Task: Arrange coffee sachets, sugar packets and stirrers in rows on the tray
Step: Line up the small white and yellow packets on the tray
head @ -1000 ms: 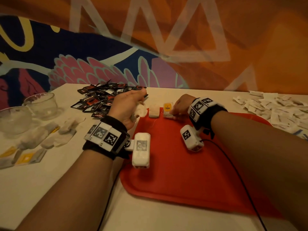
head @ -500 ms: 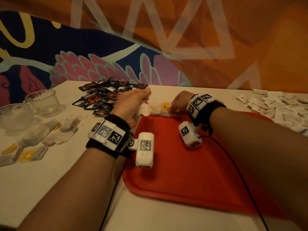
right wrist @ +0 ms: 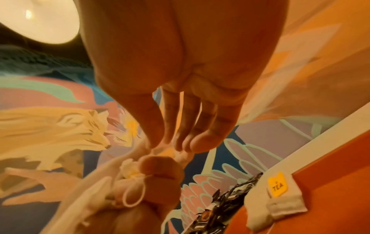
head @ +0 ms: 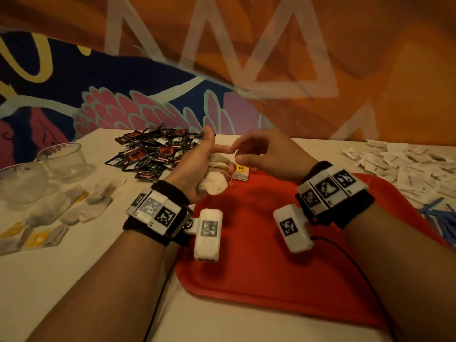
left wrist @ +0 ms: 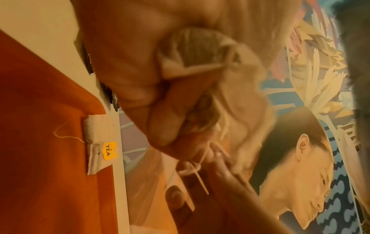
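Observation:
A red tray [head: 271, 267] lies in front of me. On its far edge rests one white tea bag [left wrist: 96, 142] with a yellow TEA tag [right wrist: 277, 186]. My left hand [head: 197, 164] is raised over the tray's far left corner and grips a bunch of tea bags [head: 213, 180] in its palm, index finger stretched out. My right hand [head: 256, 151] hovers just right of it, thumb and fingertips [right wrist: 180, 134] pinching a thin tea bag string [left wrist: 198, 167] that runs from the bunch. Dark coffee sachets [head: 158, 154] are heaped behind the left hand.
White sugar packets [head: 404, 166] are piled at the far right, and blue stirrers [head: 441, 223] lie beside the tray's right edge. Two glass bowls [head: 61, 159] and several loose tea bags [head: 74, 206] are on the table at the left. A painted wall stands behind.
My right hand let go of the tagged tea bag on the tray's far edge, rose, and moved left to the bunch. The left hand lifted and turned its palm up a little.

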A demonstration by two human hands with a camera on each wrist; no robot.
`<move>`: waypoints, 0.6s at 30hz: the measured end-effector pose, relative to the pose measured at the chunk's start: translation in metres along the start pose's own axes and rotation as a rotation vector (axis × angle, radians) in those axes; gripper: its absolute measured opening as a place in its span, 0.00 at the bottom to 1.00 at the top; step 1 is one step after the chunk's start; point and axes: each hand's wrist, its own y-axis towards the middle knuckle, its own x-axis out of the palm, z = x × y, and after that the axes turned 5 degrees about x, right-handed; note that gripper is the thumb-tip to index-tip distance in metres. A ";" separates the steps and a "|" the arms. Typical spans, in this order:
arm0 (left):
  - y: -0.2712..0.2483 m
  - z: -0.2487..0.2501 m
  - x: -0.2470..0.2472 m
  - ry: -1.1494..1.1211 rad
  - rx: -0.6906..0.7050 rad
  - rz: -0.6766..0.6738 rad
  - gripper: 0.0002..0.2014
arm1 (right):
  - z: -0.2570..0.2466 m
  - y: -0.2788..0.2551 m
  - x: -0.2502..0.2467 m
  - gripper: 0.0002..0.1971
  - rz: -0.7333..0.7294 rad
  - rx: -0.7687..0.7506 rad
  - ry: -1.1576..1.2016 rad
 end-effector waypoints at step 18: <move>0.004 -0.010 0.001 0.053 -0.011 -0.146 0.36 | 0.005 -0.013 0.014 0.06 0.324 0.032 0.191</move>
